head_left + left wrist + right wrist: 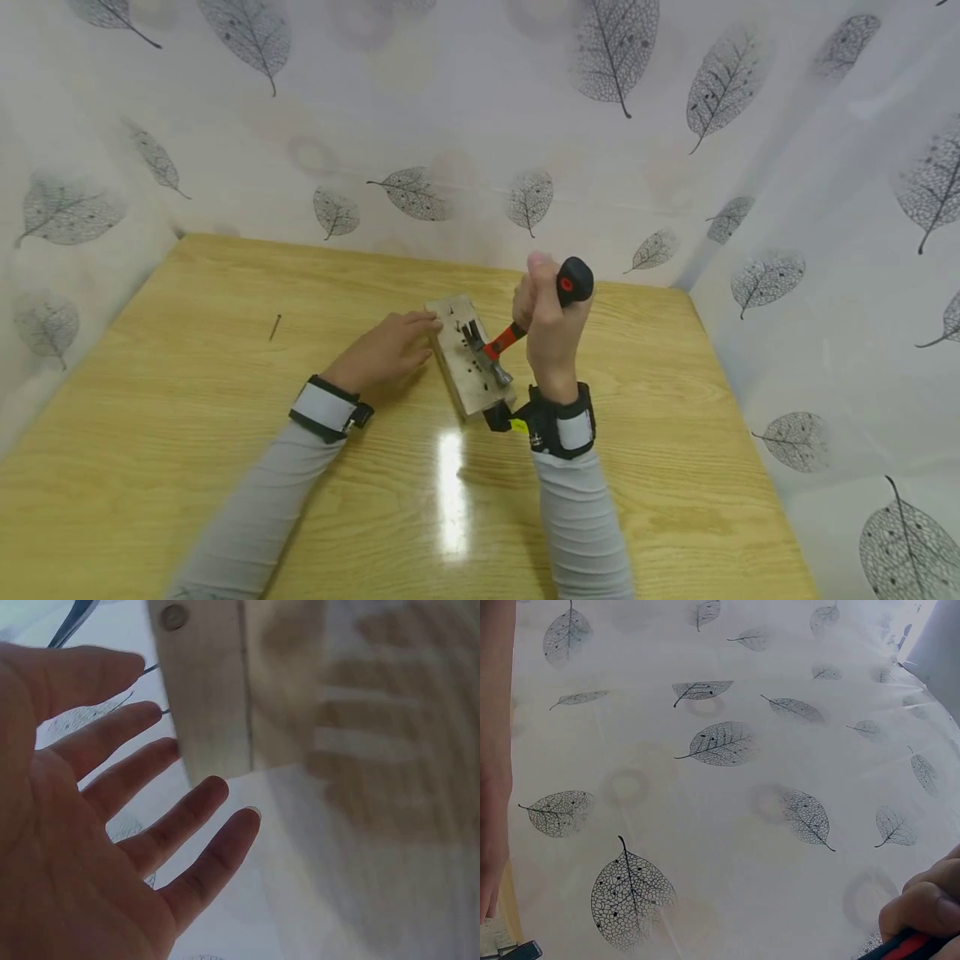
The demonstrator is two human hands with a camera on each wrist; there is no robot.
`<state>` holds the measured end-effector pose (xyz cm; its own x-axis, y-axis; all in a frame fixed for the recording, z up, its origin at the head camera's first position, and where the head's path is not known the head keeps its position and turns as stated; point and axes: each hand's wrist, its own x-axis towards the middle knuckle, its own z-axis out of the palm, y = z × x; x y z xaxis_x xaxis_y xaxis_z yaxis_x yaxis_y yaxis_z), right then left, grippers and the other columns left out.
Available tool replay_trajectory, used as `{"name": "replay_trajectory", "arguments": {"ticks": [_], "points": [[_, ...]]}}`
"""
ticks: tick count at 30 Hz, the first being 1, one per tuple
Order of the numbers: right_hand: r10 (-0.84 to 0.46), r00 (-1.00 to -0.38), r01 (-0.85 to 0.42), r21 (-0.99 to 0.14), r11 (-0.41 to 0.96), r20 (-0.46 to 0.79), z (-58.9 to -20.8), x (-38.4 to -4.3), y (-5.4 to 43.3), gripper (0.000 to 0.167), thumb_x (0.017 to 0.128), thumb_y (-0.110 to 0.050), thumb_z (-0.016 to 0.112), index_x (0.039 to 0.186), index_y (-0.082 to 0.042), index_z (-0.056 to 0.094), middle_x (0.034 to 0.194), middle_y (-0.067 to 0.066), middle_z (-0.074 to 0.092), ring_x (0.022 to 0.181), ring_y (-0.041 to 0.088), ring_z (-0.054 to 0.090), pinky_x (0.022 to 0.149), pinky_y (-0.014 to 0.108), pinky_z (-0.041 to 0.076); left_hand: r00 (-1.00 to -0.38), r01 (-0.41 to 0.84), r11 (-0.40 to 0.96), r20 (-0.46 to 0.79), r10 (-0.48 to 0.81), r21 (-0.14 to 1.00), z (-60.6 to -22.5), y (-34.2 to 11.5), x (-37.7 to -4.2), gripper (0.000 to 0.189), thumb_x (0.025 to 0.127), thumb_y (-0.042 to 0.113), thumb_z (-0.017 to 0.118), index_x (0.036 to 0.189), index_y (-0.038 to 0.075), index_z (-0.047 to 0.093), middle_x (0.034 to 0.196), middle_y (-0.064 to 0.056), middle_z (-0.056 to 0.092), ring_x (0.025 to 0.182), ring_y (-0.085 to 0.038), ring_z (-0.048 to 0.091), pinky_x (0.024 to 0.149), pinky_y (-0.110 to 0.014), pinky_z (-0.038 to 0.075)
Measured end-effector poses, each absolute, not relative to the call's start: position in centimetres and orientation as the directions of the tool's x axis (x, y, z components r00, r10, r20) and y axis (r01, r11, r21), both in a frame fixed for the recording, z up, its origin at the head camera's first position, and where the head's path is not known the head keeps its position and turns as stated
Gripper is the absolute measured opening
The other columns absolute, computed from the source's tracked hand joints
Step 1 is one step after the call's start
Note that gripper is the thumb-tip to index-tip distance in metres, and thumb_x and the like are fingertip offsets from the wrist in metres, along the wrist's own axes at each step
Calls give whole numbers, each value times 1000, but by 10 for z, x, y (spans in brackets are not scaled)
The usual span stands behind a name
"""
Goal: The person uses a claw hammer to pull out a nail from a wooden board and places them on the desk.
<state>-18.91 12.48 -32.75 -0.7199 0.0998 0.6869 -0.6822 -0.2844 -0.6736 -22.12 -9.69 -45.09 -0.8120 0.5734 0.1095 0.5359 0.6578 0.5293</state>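
Observation:
My right hand [555, 329] grips a claw hammer [501, 343] by its red and black handle, which slants up to the right. The hammer's head overlaps the top of a wooden block [459, 367] in the head view, claw toward the far end. Several dark nails [458, 327] stick up from the block around the claw. My left hand [386, 350] has its fingers spread, fingertips right at the block's left edge. In the left wrist view those fingers [199, 814] are straight beside the block [210, 690]. Only some right fingers [922, 911] show in the right wrist view.
A loose nail [275, 327] lies on the wood-grain table [187, 333], left of the block. White sheeting with a leaf print [450, 108] hangs behind the table and along both sides. Black camera straps [330, 408] wrap both wrists.

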Motion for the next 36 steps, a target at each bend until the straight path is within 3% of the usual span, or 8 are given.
{"name": "replay_trajectory", "arguments": {"ticks": [8,16,21,26,29,32,36], "points": [[64,-707,-699,-682,-216,704,-331,-198,116,51,103,-21,52,58,-8,34,44,-4,27,33,11,19,32,27,17,-814,541,672,114,569,506,-454,-93,-220,47,98,19,65,143,7,57,155,-17,46,138,-40,47,121,-58,27],[77,-839,-536,-842,63,539,-329,-225,98,52,102,-37,58,57,-17,42,45,-6,38,35,14,31,35,30,27,-818,532,665,117,563,525,-454,-90,-218,45,97,15,64,141,6,59,155,-17,46,137,-43,47,116,-55,37],[75,-915,-400,-915,-41,397,-325,-245,103,57,101,-40,60,53,-16,40,43,-5,35,33,12,26,33,28,21,-839,502,693,97,535,517,-455,-90,-217,43,98,13,62,140,7,60,156,-14,45,141,-40,45,119,-55,33],[33,-952,-307,-947,-96,305,-322,-263,105,47,102,-22,53,58,-16,39,44,-6,32,34,10,23,34,27,18,-869,476,729,134,477,491,-458,-84,-217,37,100,18,59,135,8,63,150,-14,52,139,-35,47,120,-54,32],[17,-960,-281,-955,-90,280,-322,-273,102,44,101,-16,50,58,-16,38,45,-6,31,34,10,22,35,26,18,-877,474,732,182,446,490,-461,-79,-217,31,102,24,60,127,7,66,128,-13,62,121,-32,56,107,-48,46],[3,-966,-259,-963,-78,260,-322,-282,99,45,101,-16,51,58,-15,38,45,-6,31,35,9,22,35,26,18,-880,470,715,217,422,517,-463,-74,-217,25,101,25,62,117,7,67,106,-7,58,99,-24,58,90,-41,53],[3,-979,-204,-978,-45,204,-322,-292,94,45,102,-20,55,60,-15,40,46,-7,32,35,9,24,35,25,20,-891,450,704,221,397,549,-466,-71,-219,21,100,25,65,114,9,66,102,-2,54,87,-18,56,77,-36,53]]}}
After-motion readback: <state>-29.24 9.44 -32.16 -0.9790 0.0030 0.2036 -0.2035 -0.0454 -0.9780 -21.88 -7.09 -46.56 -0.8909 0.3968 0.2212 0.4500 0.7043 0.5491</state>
